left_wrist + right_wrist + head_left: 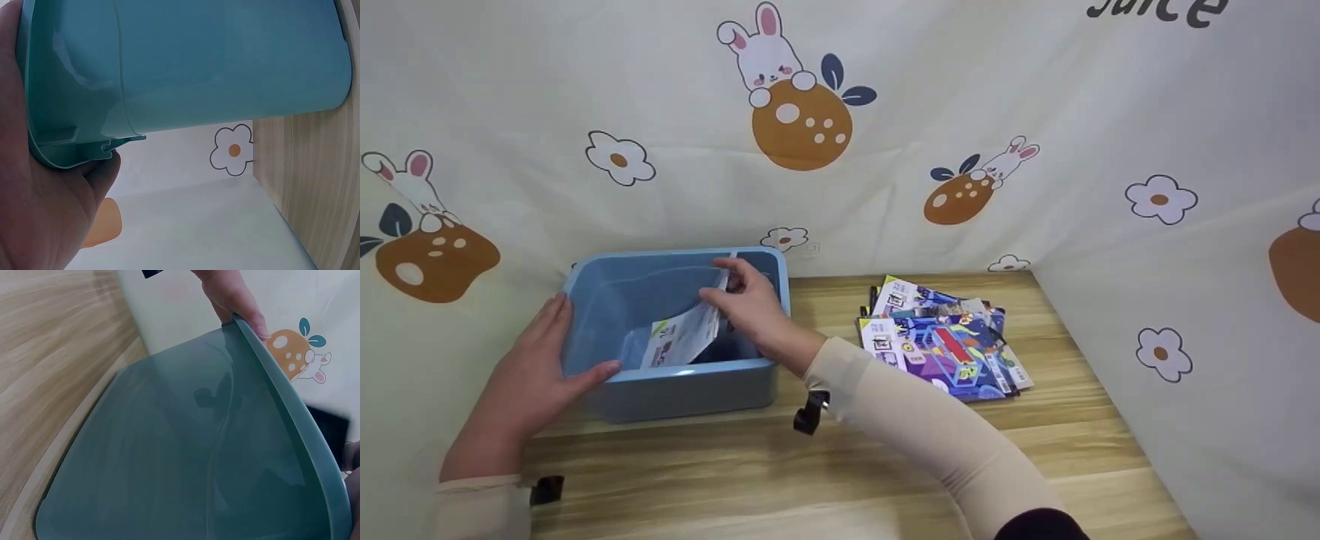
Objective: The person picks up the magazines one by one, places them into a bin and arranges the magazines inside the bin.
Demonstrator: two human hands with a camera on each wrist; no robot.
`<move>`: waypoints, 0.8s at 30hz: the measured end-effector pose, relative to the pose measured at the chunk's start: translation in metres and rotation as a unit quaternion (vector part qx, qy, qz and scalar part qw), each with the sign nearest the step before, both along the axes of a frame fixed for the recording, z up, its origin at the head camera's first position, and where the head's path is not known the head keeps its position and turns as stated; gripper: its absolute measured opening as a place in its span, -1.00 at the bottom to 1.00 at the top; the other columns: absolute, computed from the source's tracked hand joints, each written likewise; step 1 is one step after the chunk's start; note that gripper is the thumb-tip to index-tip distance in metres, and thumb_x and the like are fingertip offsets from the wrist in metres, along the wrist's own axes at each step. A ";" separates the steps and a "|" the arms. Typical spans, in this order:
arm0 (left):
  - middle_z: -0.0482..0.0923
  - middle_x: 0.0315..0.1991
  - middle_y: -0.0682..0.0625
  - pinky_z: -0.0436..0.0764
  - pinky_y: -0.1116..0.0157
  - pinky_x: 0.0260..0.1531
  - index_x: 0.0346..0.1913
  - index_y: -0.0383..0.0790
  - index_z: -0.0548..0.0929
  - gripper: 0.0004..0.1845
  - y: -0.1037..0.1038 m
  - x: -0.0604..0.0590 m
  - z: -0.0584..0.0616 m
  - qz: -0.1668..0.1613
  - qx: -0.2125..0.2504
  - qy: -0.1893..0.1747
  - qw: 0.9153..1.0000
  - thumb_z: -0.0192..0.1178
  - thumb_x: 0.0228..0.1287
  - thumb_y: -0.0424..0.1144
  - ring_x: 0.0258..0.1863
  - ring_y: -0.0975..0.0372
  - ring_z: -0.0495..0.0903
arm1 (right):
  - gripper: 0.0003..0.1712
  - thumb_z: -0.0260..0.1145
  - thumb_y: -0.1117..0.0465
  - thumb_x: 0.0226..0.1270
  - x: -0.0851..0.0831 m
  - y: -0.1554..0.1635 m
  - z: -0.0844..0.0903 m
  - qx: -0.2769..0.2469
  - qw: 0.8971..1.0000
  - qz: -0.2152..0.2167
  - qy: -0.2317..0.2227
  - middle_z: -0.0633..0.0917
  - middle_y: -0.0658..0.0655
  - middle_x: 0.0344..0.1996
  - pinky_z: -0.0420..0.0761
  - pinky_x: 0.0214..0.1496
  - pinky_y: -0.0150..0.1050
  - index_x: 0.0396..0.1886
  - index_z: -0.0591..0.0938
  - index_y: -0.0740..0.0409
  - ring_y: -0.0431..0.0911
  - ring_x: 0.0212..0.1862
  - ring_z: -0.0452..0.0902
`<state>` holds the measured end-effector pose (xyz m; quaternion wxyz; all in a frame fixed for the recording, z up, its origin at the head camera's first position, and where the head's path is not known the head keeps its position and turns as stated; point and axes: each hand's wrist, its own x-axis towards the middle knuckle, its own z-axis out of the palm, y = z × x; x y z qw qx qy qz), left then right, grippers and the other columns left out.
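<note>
- A wooden table carries everything, hemmed on its back, left and right edges by a pale cloth printed with rabbits, oranges and flowers.
- A blue plastic bin stands at the table's back left corner, its open top facing up. Its far wall is close to the cloth at the back edge, and its near wall faces the person.
- The left hand steadies the bin at its near left corner. The palm lies against the outer wall, the fingers are spread up the side, and the thumb is hooked over the near rim. The left wrist view shows the palm flat on the bin's wall, apparently to keep the bin from sliding.
- The right hand reaches over the bin's right rim, fingers and thumb pinching the top edge of a printed packet. The packet is tilted and partly inside the bin, with its lower end down towards the floor of the bin.
- The right wrist view shows the bin's smooth inside; nothing else can be made out in it, though part of the floor is hidden.
- A stack of similar packets, blue and purple and fanned loosely, lies flat towards the table's back right corner, well apart from the bin and within the right arm's reach.
</note>
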<state>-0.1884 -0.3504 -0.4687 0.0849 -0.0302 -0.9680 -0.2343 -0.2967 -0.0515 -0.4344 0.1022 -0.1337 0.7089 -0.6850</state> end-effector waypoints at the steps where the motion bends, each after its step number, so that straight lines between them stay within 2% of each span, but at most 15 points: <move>1: -0.28 0.80 -0.38 0.17 -0.66 0.33 0.80 -0.34 -0.20 0.40 0.000 0.000 0.000 0.001 0.000 -0.001 1.000 0.38 0.35 0.44 0.73 -0.42 -0.15 | -0.46 0.53 0.26 0.49 0.000 0.000 0.000 0.004 1.000 -0.008 0.008 0.62 0.04 -0.11 0.67 -0.29 -0.34 0.41 0.69 0.05 -0.20 -0.23 0.59; 3: -0.28 0.80 -0.38 0.18 -0.66 0.32 0.81 -0.33 -0.20 0.40 0.000 0.001 -0.001 0.004 -0.001 -0.003 1.000 0.38 0.34 0.44 0.73 -0.42 -0.15 | -0.57 0.54 0.26 0.48 0.000 0.002 0.000 0.011 0.999 -0.023 0.024 0.57 0.03 -0.18 0.58 -0.30 -0.33 0.29 0.75 0.05 -0.19 -0.24 0.50; 6: -0.28 0.80 -0.38 0.18 -0.66 0.32 0.81 -0.31 -0.21 0.40 0.001 0.000 -0.001 0.007 -0.001 -0.005 1.000 0.38 0.33 0.45 0.73 -0.41 -0.17 | -0.70 0.53 0.26 0.48 0.000 0.003 0.001 0.015 0.999 -0.031 0.034 0.59 0.01 -0.16 0.60 -0.18 -0.35 0.15 0.78 0.01 -0.22 -0.16 0.51; 10: -0.26 0.80 -0.39 0.17 -0.65 0.36 0.80 -0.34 -0.18 0.39 0.001 0.000 -0.001 0.003 0.000 -0.003 1.000 0.37 0.35 0.44 0.74 -0.39 -0.17 | -0.77 0.50 0.25 0.52 0.001 0.006 0.002 0.016 0.999 -0.026 0.041 0.65 0.00 -0.11 0.61 -0.07 -0.35 0.10 0.77 0.06 -0.22 -0.07 0.52; 15: -0.24 0.79 -0.41 0.18 -0.65 0.36 0.79 -0.39 -0.15 0.37 0.002 0.000 0.001 -0.001 -0.003 -0.002 1.000 0.37 0.36 0.43 0.74 -0.40 -0.15 | -0.82 0.49 0.29 0.52 -0.001 0.015 0.007 0.001 0.998 -0.014 0.058 0.67 -0.02 -0.17 0.61 -0.09 -0.37 0.04 0.77 0.17 -0.21 -0.14 0.54; 20: -0.26 0.80 -0.38 0.18 -0.65 0.35 0.80 -0.35 -0.17 0.38 0.002 0.000 0.002 -0.001 0.000 -0.005 1.000 0.37 0.36 0.44 0.74 -0.38 -0.17 | -0.87 0.47 0.33 0.53 -0.005 0.039 0.011 -0.006 0.996 -0.005 0.093 0.68 0.02 -0.17 0.61 -0.10 -0.38 -0.02 0.74 0.19 -0.19 -0.17 0.55; 24: -0.27 0.80 -0.38 0.17 -0.64 0.36 0.80 -0.34 -0.18 0.38 0.001 0.000 0.000 0.000 0.002 -0.004 1.000 0.38 0.35 0.43 0.74 -0.38 -0.18 | -0.89 0.44 0.32 0.56 -0.008 0.071 0.005 0.019 0.992 -0.001 0.122 0.68 0.03 -0.20 0.59 -0.15 -0.36 -0.01 0.72 0.19 -0.17 -0.21 0.54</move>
